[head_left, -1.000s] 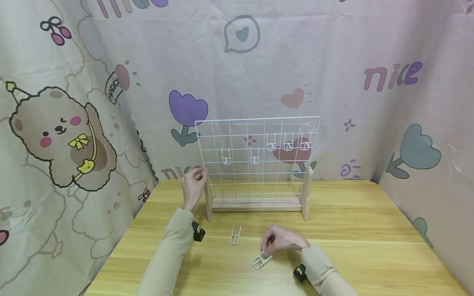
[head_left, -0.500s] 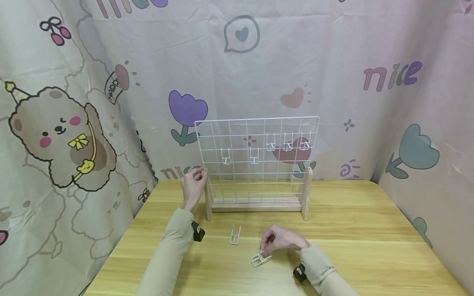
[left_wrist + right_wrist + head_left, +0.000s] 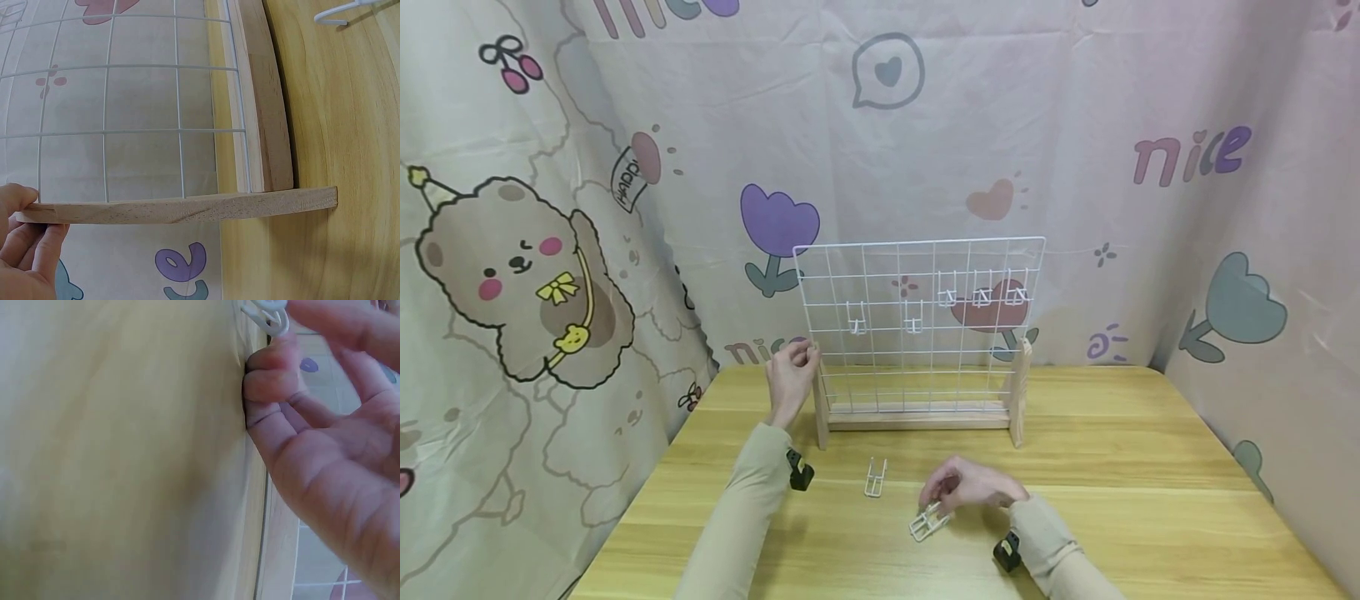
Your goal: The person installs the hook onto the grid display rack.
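A white wire grid stands in a wooden frame [image 3: 917, 423] on the table. My left hand [image 3: 792, 379] grips the top of the frame's left upright [image 3: 181, 211], thumb on one side and fingers on the other in the left wrist view. Close to the table's front, my right hand [image 3: 976, 483] has its fingertips on a white wire hook [image 3: 917, 528], which looks pinched at one end. The right wrist view catches only the hook's curved tip [image 3: 282, 325] by the curled fingers. Another white wire hook [image 3: 874, 481] lies on the table between the hands.
Several white hooks hang on the grid: a left hook [image 3: 857, 323], a middle hook [image 3: 913, 323] and a group at the upper right, including one hook [image 3: 982, 296]. Behind the wooden table [image 3: 1112, 467] hangs a printed curtain [image 3: 1075, 75].
The right hand's fingers have shifted slightly left over the hook, which has turned a little on the table. My left hand stays on the upright.
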The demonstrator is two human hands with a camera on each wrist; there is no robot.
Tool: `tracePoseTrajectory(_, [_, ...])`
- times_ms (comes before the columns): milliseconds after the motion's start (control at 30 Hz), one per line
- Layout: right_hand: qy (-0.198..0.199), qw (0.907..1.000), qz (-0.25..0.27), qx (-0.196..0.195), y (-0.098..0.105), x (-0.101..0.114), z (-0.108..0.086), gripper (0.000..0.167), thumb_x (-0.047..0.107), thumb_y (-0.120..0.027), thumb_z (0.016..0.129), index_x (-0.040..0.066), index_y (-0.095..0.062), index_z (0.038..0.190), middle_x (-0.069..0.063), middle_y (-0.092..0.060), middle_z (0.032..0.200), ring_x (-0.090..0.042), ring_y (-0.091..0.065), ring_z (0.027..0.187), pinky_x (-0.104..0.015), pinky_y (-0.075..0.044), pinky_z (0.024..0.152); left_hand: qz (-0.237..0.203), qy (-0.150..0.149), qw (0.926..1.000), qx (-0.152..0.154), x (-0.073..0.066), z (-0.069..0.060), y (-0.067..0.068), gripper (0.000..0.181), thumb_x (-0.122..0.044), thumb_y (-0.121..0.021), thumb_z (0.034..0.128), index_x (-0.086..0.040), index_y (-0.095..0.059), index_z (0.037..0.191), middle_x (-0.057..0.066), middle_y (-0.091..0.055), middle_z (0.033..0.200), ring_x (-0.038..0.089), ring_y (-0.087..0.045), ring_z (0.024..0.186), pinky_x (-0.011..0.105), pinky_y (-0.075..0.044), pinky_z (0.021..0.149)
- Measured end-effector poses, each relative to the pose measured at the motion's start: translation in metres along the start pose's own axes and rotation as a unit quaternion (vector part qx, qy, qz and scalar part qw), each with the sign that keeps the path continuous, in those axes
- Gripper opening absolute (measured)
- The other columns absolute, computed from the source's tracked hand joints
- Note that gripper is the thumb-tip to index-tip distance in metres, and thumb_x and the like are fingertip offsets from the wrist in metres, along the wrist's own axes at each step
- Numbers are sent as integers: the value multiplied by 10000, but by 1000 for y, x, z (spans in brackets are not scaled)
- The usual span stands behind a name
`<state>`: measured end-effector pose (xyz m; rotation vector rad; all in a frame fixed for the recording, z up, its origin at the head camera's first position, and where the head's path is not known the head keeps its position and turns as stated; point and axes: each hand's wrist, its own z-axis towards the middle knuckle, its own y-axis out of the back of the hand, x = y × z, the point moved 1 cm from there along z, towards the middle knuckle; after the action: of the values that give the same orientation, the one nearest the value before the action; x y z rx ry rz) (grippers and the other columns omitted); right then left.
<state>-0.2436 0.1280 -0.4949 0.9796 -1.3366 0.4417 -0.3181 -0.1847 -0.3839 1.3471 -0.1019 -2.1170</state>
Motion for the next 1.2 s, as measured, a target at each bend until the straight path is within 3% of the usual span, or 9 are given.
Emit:
tracePoseTrajectory(233, [328, 9973, 53, 652, 2, 1, -3, 314, -67, -655, 771, -79, -697, 1081, -367, -607, 1052, -12, -518, 694, -134, -435, 630, 17, -20, 10000, -13, 0, 1, 0, 295, -149, -655, 962, 27, -704, 1193, 220, -750, 1066, 350, -764, 923, 96, -477, 623])
tracePoseTrajectory(333, [212, 9970, -218, 715, 0, 3, -2, 318, 9, -727, 768, -30, -720, 1083, -296, -598, 1042, -23, -493, 745, -136, -412, 676, 25, -27, 10000, -5, 0, 1, 0, 299, -154, -654, 961, 28, -705, 1193, 217, -750, 1065, 346, -761, 945, 244, -587, 711])
tracePoseTrajectory(433, [121, 9967, -436, 669, -3, 5, 1, 295, 73, -785, 775, -11, -736, 1053, -152, -607, 994, -36, -474, 801, -145, -388, 721, -8, -23, 10000, 14, 0, 0, 0, 302, -152, -649, 962, 35, -704, 1192, 224, -749, 1064, 350, -753, 968, 439, -616, 806])
tracePoseTrajectory(567, [227, 9974, -513, 452, -6, 4, 5, 231, 78, -803, 786, -54, -735, 963, 10, -605, 926, -15, -464, 810, -146, -375, 729, -59, 0, 10000, 33, 0, -1, 1, 303, -145, -647, 962, 44, -701, 1193, 232, -745, 1074, 356, -743, 994, 508, -598, 856])
tracePoseTrajectory(800, [456, 9986, -221, 124, -5, 3, 4, 214, 21, -787, 780, -141, -705, 894, -243, -649, 915, 11, -540, 819, -163, -435, 756, -70, -35, 10000, 33, 0, -1, 0, 300, -138, -640, 962, 48, -702, 1189, 236, -745, 1068, 358, -743, 990, 507, -598, 855])
tracePoseTrajectory(1200, [506, 9981, 46, 358, -4, 0, 2, 217, 21, -704, 875, -162, -685, 990, -370, -598, 1059, -34, -576, 953, -288, -464, 900, -52, -77, 10000, 32, 0, 0, 0, 296, -133, -643, 960, 51, -702, 1183, 242, -743, 1065, 365, -741, 988, 510, -597, 855])
